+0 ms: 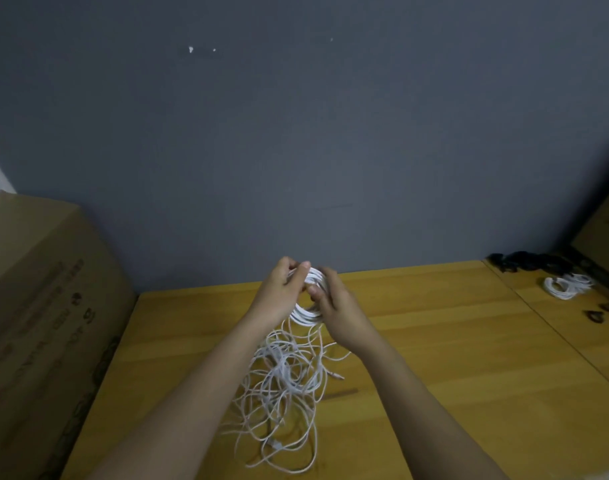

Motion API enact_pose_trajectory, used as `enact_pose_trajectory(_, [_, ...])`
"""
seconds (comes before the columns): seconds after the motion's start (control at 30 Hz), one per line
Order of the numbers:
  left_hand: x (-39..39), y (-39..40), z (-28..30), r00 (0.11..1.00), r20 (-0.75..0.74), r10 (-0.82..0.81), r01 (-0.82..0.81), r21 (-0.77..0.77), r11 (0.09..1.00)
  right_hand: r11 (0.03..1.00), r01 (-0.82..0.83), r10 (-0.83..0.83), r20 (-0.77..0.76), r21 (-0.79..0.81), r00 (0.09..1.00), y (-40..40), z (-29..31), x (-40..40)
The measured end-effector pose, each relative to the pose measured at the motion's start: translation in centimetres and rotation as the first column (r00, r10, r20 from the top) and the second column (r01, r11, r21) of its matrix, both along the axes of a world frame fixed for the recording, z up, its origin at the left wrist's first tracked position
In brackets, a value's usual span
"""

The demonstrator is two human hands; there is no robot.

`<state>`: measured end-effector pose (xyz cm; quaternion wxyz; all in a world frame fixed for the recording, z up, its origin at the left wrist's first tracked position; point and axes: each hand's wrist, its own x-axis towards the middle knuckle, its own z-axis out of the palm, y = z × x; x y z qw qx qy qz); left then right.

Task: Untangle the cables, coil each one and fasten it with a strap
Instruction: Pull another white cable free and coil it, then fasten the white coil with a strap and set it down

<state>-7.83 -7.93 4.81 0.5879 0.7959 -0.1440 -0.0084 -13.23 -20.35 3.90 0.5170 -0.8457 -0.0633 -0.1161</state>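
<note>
Below both hands and nearer the viewer, a loose tangle of white cables [282,386] sprawls on a wooden table [434,358]. Raised above it, the left hand [279,292] and right hand [337,311] are close together, both gripping one white coil [308,315] held upright between them; strands trail straight down from the coil into the tangle. Far off to the right lie finished white coils [568,285] and black straps [524,261], nearer the right hand.
</note>
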Motion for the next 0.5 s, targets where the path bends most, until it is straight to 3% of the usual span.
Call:
enact_pose_trajectory(0.07, [-0.3,-2.4,-0.2,1.0,-0.027,-0.007,0.005,-0.074,0.997,0.996,-0.011,0.01,-0.013,-0.083,1.0,-2.5,0.3,-0.2])
enact_pose_trajectory(0.17, [-0.9,-8.0,0.0,0.998,-0.05,-0.047,0.04,-0.14,0.989,0.983,0.113,-0.11,0.029,-0.144,0.993,-7.3,0.9,-0.8])
enact_pose_trajectory(0.5, [-6.1,-29.2,1.6,0.894,-0.057,-0.444,0.445,0.01,0.895,0.851,0.52,-0.522,-0.014,-0.074,0.853,-26.2,1.7,-9.6])
